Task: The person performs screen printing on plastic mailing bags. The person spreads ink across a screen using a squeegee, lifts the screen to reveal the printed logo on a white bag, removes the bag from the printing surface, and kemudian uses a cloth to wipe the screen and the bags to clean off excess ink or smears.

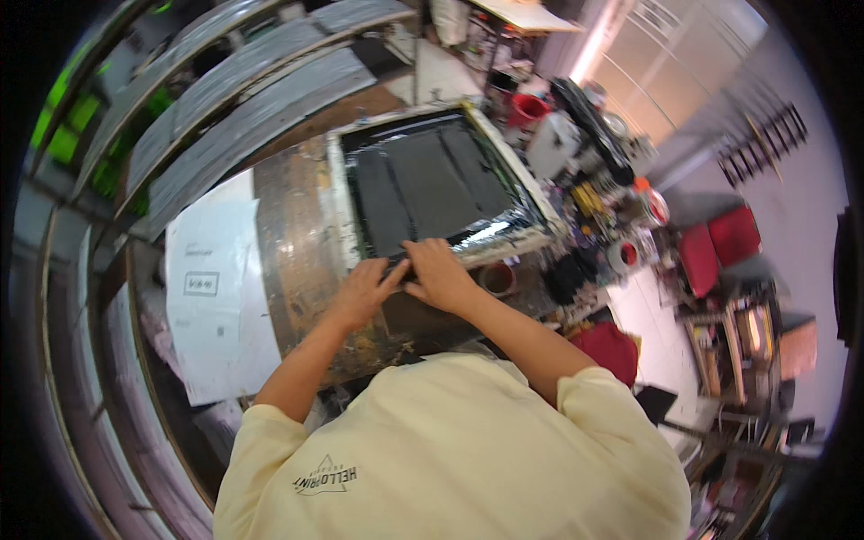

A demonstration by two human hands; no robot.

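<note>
A screen-printing frame (341, 202) with a whitish, ink-stained rim lies on the worn brown table (292, 238). Its dark grey mesh (436, 175) is bordered by shiny black strips. At the frame's near edge my left hand (362, 292) and my right hand (438, 277) come close together. The fingers of both are bent around a small dark piece between them. What that piece is I cannot make out; the fingers partly cover it. My right fingertips reach over the near rim.
White printed sheeting (211, 288) covers the table's left end. Rack shelves (261, 117) with grey panels stand at the far left. Ink tubs, bottles and a red bucket (527, 110) crowd the right side. An open round container (497, 279) sits beside my right hand.
</note>
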